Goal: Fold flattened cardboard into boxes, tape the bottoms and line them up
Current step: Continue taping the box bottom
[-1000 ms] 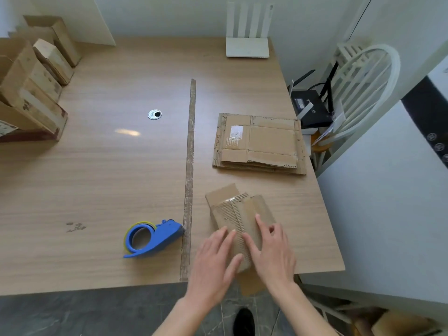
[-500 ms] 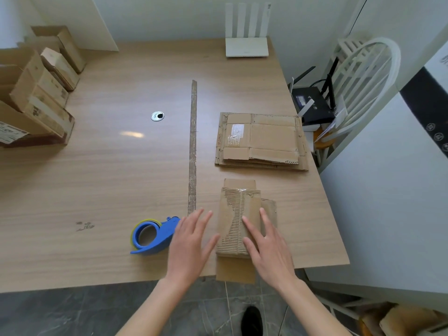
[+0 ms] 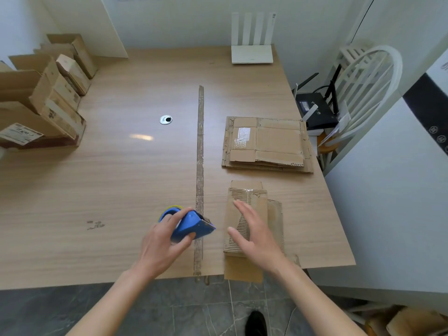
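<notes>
- Boxes (image 3: pixel 55 103) already folded stand in a line at far left of table (image 3: pixel 121 178).
- Left hand (image 3: pixel 162 241) grips tape dispenser (image 3: pixel 191 226); right hand (image 3: pixel 257 231), fingers spread, hovers over current box (image 3: pixel 252 214), its bottom not yet taped.
- Flat cardboard stack (image 3: pixel 266 144) waits.

White walls surround a wooden bench (image 3: pixel 121 180); a white chair (image 3: pixel 371 93) stands beside it on grey tiled floor (image 3: pixel 181 311).

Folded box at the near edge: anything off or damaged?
The folded box has its outer paper torn away, baring the corrugation, and its near flap overhangs the table edge. The left hand grips the tape dispenser.
</notes>
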`<state>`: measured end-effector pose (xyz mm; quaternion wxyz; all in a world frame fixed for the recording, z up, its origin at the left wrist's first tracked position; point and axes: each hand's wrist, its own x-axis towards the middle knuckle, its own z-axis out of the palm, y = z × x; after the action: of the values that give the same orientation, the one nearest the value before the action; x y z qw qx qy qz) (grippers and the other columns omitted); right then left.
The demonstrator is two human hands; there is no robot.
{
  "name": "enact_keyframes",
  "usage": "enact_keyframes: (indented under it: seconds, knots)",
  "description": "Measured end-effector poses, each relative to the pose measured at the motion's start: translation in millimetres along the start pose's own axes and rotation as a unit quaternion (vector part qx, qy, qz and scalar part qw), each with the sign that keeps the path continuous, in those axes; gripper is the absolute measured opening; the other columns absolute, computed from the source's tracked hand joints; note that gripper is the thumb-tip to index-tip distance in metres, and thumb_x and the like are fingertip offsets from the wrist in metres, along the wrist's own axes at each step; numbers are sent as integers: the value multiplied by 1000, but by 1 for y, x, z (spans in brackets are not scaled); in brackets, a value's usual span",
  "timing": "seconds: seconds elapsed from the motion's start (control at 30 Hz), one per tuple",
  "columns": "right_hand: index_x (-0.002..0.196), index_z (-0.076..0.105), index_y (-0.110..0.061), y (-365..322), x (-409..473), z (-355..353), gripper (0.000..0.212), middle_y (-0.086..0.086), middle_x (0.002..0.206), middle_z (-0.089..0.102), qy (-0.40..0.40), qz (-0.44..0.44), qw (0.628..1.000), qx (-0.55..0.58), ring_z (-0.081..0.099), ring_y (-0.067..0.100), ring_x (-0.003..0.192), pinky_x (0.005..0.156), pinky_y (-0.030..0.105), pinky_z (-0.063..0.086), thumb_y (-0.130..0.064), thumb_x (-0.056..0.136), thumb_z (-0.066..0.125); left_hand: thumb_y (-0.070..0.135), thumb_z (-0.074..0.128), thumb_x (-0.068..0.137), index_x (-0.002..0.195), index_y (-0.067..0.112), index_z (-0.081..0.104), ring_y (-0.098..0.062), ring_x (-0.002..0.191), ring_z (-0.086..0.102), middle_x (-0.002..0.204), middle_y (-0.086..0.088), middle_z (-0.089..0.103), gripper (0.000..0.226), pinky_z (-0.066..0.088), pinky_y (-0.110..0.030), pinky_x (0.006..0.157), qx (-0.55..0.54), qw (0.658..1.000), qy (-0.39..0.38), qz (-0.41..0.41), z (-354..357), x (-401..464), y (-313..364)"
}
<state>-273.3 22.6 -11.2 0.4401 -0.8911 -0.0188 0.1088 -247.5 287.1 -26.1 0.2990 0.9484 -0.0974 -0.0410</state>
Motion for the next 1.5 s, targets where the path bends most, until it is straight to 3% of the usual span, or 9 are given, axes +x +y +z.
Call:
enact_keyframes:
  seconds: [0.1, 0.2, 0.4, 0.6, 0.73, 0.87, 0.97, 1.03, 1.5]
  knots:
    - [154, 40, -37, -28, 11, -2, 60, -19, 154, 43, -66, -14, 984, 165, 40, -9, 139, 120, 28, 35, -35, 100, 65, 62, 59, 78, 137, 54, 42, -7, 98, 60, 123, 26, 61, 62, 50, -32, 77, -22, 998, -15, 58, -20, 5, 16]
    - [139, 61, -30, -43, 13, -7, 40, -14, 134, 63, -86, -21, 974, 209, 55, -1, 129, 112, 30, 46, -17, 102, 61, 62, 60, 78, 135, 55, 43, -8, 100, 61, 123, 25, 62, 60, 50, -29, 78, -23, 995, -12, 93, -31, 8, 23]
    - [130, 70, -25, -47, 13, -16, 37, -10, 128, 69, -108, -8, 966, 236, 62, 5, 123, 110, 33, 47, -10, 102, 52, 64, 60, 81, 137, 60, 40, -15, 94, 61, 114, 18, 64, 60, 50, -36, 78, -11, 991, -16, 136, -37, 6, 25]
    - [119, 74, -20, -34, 6, -15, 29, 4, 111, 77, -43, 15, 953, 300, 73, 17, 106, 98, 35, 58, -10, 92, 76, 64, 61, 83, 140, 52, 43, -14, 98, 63, 116, 19, 64, 61, 51, -38, 80, -10, 987, -32, 158, -31, 6, 29]
    - [98, 80, -25, -22, 0, -11, 16, 0, 91, 80, 41, 48, 956, 287, 77, 18, 88, 88, 37, 62, -10, 91, 77, 68, 59, 84, 142, 56, 38, -7, 96, 64, 122, 21, 65, 63, 51, -28, 78, 6, 981, -57, 185, -25, 6, 37]
    - [89, 81, -31, -9, -15, -4, 11, -7, 91, 77, 87, 96, 971, 199, 74, 11, 83, 79, 31, 63, -21, 91, 78, 91, 30, 80, 146, 51, 37, -8, 78, 64, 110, 16, 71, 77, 50, -26, 66, 107, 970, -109, 188, -18, 14, 47]
    - [91, 80, -31, 15, -37, -21, 10, -12, 84, 77, 143, 185, 960, 155, 73, 7, 80, 75, 23, 61, -22, 92, 77, 101, 8, 67, 140, 47, 45, -7, 73, 62, 101, 15, 73, 98, 48, -26, 63, 185, 961, -132, 154, -22, 25, 41]
    - [95, 80, -29, 37, -52, -38, 7, -12, 86, 77, 170, 225, 951, 131, 72, 6, 84, 76, 19, 57, -23, 92, 76, 102, 11, 64, 134, 47, 51, -6, 68, 60, 94, 16, 71, 97, 46, -25, 62, 194, 964, -138, 117, -28, 29, 32]
    - [87, 77, -34, 61, -59, -27, 12, -13, 88, 76, 169, 272, 939, 128, 71, 9, 84, 81, 25, 58, -23, 92, 77, 103, -3, 56, 132, 47, 51, -5, 65, 56, 91, 17, 68, 110, 39, -21, 55, 228, 954, -144, 129, -12, 43, 24]
